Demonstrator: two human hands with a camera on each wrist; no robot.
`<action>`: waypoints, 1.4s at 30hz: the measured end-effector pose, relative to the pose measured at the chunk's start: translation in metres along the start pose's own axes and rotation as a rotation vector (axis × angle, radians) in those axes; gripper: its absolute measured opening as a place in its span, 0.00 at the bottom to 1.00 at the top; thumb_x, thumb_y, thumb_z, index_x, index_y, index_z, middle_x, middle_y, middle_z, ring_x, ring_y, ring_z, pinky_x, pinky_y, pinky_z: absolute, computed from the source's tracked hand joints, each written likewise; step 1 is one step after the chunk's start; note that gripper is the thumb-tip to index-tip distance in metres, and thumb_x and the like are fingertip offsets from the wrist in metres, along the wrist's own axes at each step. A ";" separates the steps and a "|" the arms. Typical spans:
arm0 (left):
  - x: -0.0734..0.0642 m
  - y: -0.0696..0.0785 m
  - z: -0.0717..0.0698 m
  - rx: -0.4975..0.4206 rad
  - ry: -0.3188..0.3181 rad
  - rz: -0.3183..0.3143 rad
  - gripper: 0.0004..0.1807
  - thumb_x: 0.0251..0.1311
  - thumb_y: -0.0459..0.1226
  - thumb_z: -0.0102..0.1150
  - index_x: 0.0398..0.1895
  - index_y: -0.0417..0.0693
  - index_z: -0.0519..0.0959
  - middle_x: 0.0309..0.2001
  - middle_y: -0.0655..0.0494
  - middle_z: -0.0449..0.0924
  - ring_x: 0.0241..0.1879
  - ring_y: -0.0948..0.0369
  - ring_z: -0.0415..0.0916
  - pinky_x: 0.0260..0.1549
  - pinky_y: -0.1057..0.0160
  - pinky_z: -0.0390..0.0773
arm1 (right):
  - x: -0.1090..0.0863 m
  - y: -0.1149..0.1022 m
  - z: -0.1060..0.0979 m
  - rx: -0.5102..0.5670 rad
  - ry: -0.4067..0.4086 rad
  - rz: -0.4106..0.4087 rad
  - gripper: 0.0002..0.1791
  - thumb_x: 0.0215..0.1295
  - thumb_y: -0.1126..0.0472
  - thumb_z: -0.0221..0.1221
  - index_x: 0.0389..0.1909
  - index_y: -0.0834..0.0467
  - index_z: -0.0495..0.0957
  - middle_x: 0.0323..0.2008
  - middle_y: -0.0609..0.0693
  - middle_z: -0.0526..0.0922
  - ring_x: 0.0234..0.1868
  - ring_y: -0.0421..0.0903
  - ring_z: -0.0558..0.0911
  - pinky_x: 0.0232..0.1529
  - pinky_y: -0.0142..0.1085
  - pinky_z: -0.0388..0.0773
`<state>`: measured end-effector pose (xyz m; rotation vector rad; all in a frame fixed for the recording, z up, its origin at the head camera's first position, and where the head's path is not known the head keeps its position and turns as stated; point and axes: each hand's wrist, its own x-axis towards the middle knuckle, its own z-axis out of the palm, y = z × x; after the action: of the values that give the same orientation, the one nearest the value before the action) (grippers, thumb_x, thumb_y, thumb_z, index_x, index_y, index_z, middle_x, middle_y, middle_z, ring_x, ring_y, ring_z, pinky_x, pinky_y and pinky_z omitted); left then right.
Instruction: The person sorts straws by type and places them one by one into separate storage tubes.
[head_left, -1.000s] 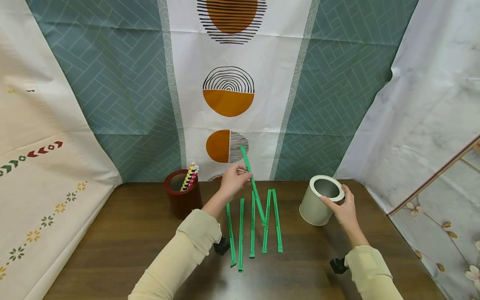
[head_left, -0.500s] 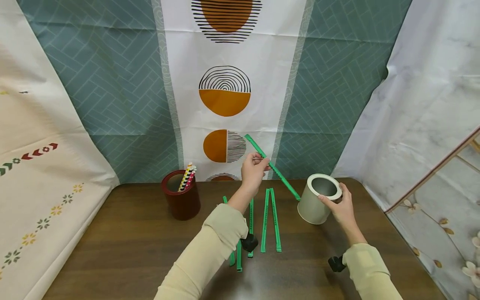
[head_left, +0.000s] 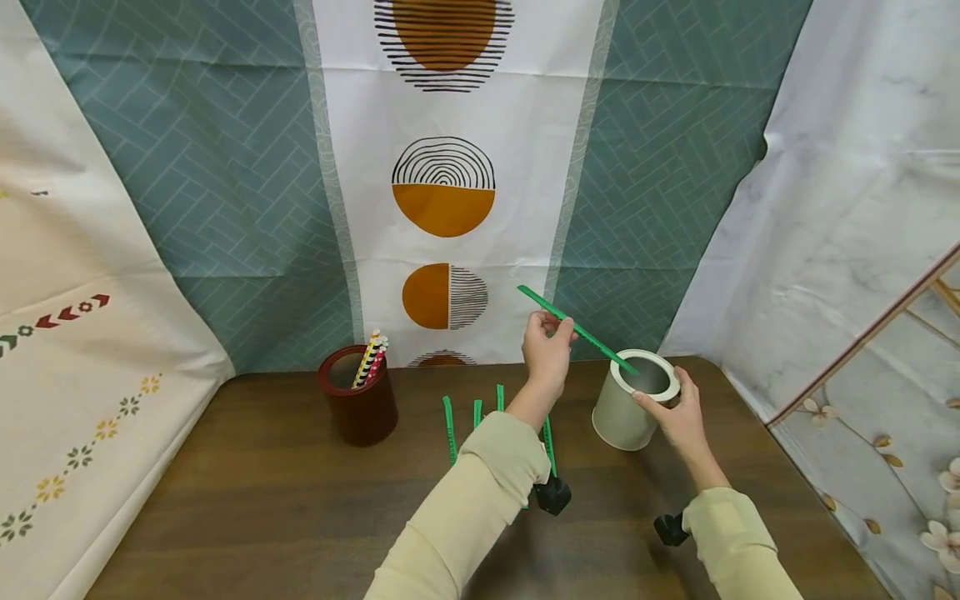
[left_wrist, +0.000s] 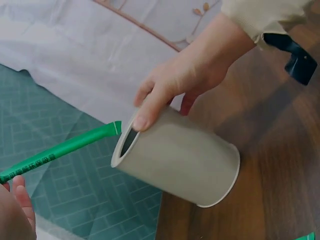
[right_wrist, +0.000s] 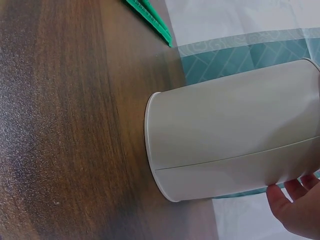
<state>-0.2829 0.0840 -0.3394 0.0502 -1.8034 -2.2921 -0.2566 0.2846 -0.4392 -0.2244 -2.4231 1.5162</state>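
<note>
My left hand (head_left: 547, 354) pinches a long green wrapped straw (head_left: 588, 337) near its middle, slanting down to the right. In the head view the straw's lower end overlaps the mouth of a pale grey can (head_left: 624, 421); the left wrist view shows that flat crimped end right at the rim. Dark print runs along the wrapper (left_wrist: 65, 148). My right hand (head_left: 684, 421) grips the can near its top, thumb at the rim. From the right wrist view, fingertips touch the can's seamed side (right_wrist: 225, 125). Several more green wrapped straws (head_left: 451, 429) lie on the table, partly hidden by my left arm.
A dark red can (head_left: 367, 417) with several patterned sticks (head_left: 371, 362) stands at the back left of the brown wooden table (head_left: 262, 483). Patterned fabric (head_left: 255, 208) hangs behind the table, with pale cloths at both sides. Each wrist wears a small black device (head_left: 553, 496).
My left hand has carried the green wrapped straw rightward from above the other straws to the grey can's mouth, tilting it flatter. The right hand keeps its hold on the can.
</note>
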 end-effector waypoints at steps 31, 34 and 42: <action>-0.002 -0.054 -0.035 0.286 -0.055 -0.048 0.14 0.55 0.39 0.57 0.45 0.48 0.72 0.36 0.53 0.78 0.32 0.61 0.78 0.29 0.68 0.74 | -0.002 0.000 0.001 -0.006 -0.007 -0.003 0.50 0.51 0.54 0.62 0.68 0.59 0.41 0.62 0.63 0.49 0.60 0.54 0.58 0.52 0.30 0.62; 0.003 -0.064 -0.054 0.354 -0.026 -0.024 0.15 0.54 0.39 0.57 0.45 0.48 0.73 0.35 0.53 0.78 0.33 0.59 0.76 0.29 0.67 0.73 | -0.002 0.000 0.001 -0.011 -0.012 0.000 0.50 0.52 0.53 0.62 0.68 0.58 0.40 0.62 0.62 0.49 0.60 0.53 0.58 0.45 0.19 0.60; 0.012 -0.091 -0.113 0.571 0.056 0.029 0.15 0.53 0.40 0.59 0.42 0.46 0.73 0.32 0.51 0.79 0.27 0.58 0.73 0.25 0.65 0.69 | -0.002 -0.001 0.000 -0.021 -0.009 0.002 0.49 0.52 0.53 0.62 0.68 0.58 0.41 0.62 0.62 0.50 0.59 0.53 0.58 0.46 0.22 0.60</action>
<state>-0.2898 -0.0062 -0.4531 0.1769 -2.3414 -1.6666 -0.2541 0.2836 -0.4384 -0.2247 -2.4475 1.4956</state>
